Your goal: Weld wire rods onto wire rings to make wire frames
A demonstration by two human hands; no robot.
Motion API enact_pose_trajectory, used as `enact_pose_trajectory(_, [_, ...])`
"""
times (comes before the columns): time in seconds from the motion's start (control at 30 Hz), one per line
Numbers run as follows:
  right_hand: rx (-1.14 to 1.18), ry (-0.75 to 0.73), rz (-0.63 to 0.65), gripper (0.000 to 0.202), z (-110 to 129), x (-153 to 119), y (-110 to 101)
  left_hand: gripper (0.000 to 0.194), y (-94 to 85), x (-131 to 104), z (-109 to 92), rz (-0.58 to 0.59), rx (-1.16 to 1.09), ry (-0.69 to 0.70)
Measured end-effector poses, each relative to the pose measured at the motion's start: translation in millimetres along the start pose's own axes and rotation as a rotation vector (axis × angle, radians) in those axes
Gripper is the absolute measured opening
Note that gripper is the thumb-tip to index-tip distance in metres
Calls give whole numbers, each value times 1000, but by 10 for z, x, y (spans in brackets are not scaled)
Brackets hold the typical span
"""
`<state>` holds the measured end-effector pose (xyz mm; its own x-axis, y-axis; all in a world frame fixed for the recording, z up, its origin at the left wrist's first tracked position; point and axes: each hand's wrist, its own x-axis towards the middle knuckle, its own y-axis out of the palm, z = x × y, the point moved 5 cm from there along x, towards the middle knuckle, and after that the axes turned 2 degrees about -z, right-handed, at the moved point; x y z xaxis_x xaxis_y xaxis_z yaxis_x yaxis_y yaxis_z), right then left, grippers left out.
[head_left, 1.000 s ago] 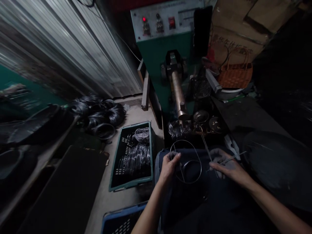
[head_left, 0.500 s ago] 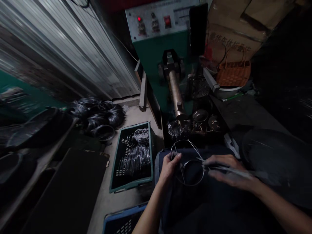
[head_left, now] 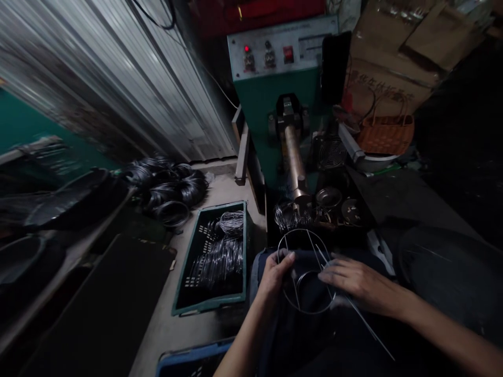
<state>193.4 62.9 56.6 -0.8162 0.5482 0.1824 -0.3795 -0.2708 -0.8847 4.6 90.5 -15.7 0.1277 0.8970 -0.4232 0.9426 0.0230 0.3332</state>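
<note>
My left hand (head_left: 274, 275) pinches the left side of a thin wire ring (head_left: 308, 312) held over my dark-clothed lap. Straight wires cross the ring, and a smaller wire ring (head_left: 301, 280) shows inside its outline. My right hand (head_left: 353, 280) is closed at the ring's right side, fingertips by a crossing wire. From under that hand straight wires (head_left: 371, 330) stick out down to the right; exactly how the fingers grip them is hidden.
Ahead stands a green machine (head_left: 255, 89) with a metal arm (head_left: 296, 165) reaching toward me. A green crate (head_left: 210, 303) of bent wire pieces is at left, a blue crate (head_left: 192, 353) below it. Black wire coils (head_left: 192, 188) lie behind. A wicker basket (head_left: 387, 133) sits at right.
My right hand has moved in over the ring's right side and flattened somewhat. Its straight wires now point down to the right. The left hand still holds the ring; the view has shifted slightly.
</note>
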Motion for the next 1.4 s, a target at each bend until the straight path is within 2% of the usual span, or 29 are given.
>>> enact_pose_trajectory(0.33, [20, -62, -17, 48, -209, 83, 21, 37, 2, 158, -44, -22, -66, 55])
enact_pose_trajectory(0.63, [21, -116, -78, 41, -213, 181, -88, 33, 20, 166, -147, -17, -127, 78])
enact_pose_trajectory(0.83, [3, -86, -28, 44, -326, 239, -68, 34, 4, 244, -195, -19, -92, 99])
enact_pose_trajectory(0.93, [-12, -82, -21, 43, -304, 267, -95, 34, -16, 250, -200, -42, -49, 110])
enact_pose_trajectory(1.07, [-39, -51, -67, 43, -301, 284, -147, 35, -65, 317, -211, -59, -25, 86])
enact_pose_trajectory(1.13, [-68, -16, -156, 45, -418, 322, -182, 37, -112, 445, -283, -80, -26, 89])
enact_pose_trajectory(1.23, [-78, 58, -303, 46, -747, 455, -234, 38, -165, 743, -490, -96, -58, 113])
enact_pose_trajectory(1.33, [58, 135, -429, 35, -1091, 639, -294, 38, -167, 1045, -723, -58, -102, 148])
enact_pose_trajectory(1.4, [127, 164, -497, 27, -1225, 748, -334, 39, -164, 1194, -836, -23, -122, 169])
